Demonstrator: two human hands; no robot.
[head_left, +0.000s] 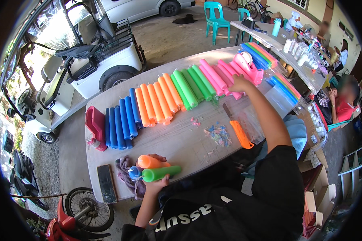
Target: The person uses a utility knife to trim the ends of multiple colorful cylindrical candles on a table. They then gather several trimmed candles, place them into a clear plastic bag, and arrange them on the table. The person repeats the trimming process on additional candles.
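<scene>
Low on the left of the table, my left hand point(157, 184) is closed around a bundle of three candles: an orange candle point(151, 162), a blue candle point(135, 172) and a green candle point(161, 173). My right hand point(241, 83) reaches to the far side, its fingers closed over a pink candle point(237, 95) at the end of the row. Rows of blue candles point(118, 127), orange candles point(153, 102), green candles point(192, 86) and pink candles point(213, 78) lie side by side. Beside my right hand stands a pink tape dispenser point(247, 68).
A phone point(107, 183) and a purple cloth point(125, 172) lie near the left edge. A red holder point(95, 126) stands beyond them. An orange-handled cutter point(241, 134) lies near coloured scraps point(218, 134). Wrapped coloured candles point(259, 55) sit at the far right. Other people work at another table point(305, 74).
</scene>
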